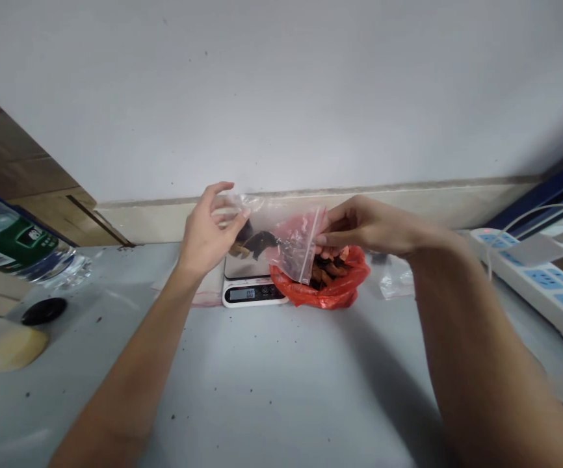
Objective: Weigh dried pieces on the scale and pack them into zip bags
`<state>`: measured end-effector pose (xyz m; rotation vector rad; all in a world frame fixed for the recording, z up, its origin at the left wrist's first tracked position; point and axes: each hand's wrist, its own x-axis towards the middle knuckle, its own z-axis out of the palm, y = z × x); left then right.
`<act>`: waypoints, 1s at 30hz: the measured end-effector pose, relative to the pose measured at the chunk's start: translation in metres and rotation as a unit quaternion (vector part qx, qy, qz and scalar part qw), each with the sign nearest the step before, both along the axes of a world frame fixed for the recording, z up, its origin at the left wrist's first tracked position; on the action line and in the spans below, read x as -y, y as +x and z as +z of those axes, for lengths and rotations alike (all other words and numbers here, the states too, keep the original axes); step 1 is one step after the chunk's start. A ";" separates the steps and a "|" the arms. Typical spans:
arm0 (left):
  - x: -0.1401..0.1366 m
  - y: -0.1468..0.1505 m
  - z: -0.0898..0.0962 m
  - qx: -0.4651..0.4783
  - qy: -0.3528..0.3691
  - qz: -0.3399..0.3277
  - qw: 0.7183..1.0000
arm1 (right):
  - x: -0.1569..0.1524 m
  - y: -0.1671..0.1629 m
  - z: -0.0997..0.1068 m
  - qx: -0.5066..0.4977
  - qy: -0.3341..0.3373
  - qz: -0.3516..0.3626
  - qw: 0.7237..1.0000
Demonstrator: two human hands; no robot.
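A clear zip-lock bag [281, 229] with dark brown dried pieces in its left end is stretched between my two hands. My left hand [212, 231] grips the filled end, thumb in front and fingers behind. At the zip end, my right hand [359, 226] pinches the bag's edge. Below the bag stands a white digital kitchen scale [255, 292], its display reading 0.0. A red plastic bag [325, 296] sits open against the scale's right side, holding more brown dried pieces. The zip-lock bag hides part of the scale's plate and of the red bag.
On the left are a large water bottle [18, 237] with a green label, a black round lid [44, 311] and a yellowish container [3, 341]. A white power strip [545, 279] with cables lies right. Clear plastic [396, 278] lies beyond the red bag, before the wall [311, 97].
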<state>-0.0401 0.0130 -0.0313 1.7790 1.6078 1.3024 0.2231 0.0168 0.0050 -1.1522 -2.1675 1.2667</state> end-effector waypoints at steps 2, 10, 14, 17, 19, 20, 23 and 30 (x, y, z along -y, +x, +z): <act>0.002 0.004 -0.001 -0.056 0.074 0.035 0.995 | -0.001 -0.005 -0.003 -0.012 -0.007 -0.006 1.000; 0.021 0.021 0.013 -0.071 -0.091 -0.270 0.956 | -0.001 -0.021 -0.010 -0.093 -0.032 -0.026 0.995; 0.019 0.017 0.011 -0.030 -0.113 -0.281 0.953 | -0.003 -0.027 -0.014 -0.112 -0.016 -0.011 0.994; 0.017 0.012 0.010 -0.032 -0.116 -0.286 0.951 | -0.003 -0.030 -0.016 -0.109 -0.015 0.001 0.994; 0.017 0.010 0.011 -0.043 -0.116 -0.280 0.952 | -0.001 -0.032 -0.016 -0.100 -0.019 0.007 0.995; 0.017 0.011 0.012 -0.045 -0.116 -0.274 0.954 | 0.000 -0.033 -0.015 -0.093 -0.019 0.006 0.995; 0.017 0.013 0.015 -0.050 -0.107 -0.233 0.965 | 0.005 -0.038 -0.009 -0.060 -0.009 -0.034 0.998; 0.019 0.016 0.024 -0.039 -0.006 -0.038 0.998 | 0.014 -0.050 0.001 0.134 0.057 -0.274 0.951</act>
